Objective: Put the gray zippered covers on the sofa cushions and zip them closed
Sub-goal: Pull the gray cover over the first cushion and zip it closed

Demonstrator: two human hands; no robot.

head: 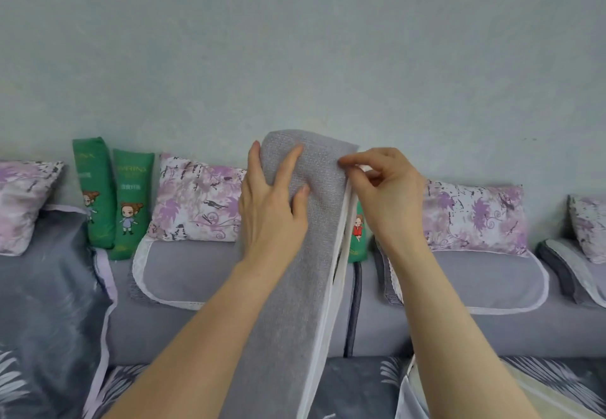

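Directly in front of the sofa, a gray-covered cushion stands on end, rising from the bottom of the view to just above the sofa backrest line. Its gray woven cover encloses the upper end, and a white zipper band runs down the cushion's right edge. Left hand: pressed flat against the cover's front face, fingers spread, thumb hooked around the left edge; the hand is open and braces the cushion rather than pinching it. Right hand: positioned at the top of the zipper band, thumb and forefinger closed together on the seam at the upper right corner; whether a zipper pull sits between them cannot be determined. Behind the cushion, floral purple pillows lean against the pale blue wall. Two green printed pillows stand upright between the floral ones at left, and a third green pillow is partly hidden just beside the zipper band. White-trimmed gray pads lie over the sofa backrest. A dark leaf-patterned sheet covers the left section.
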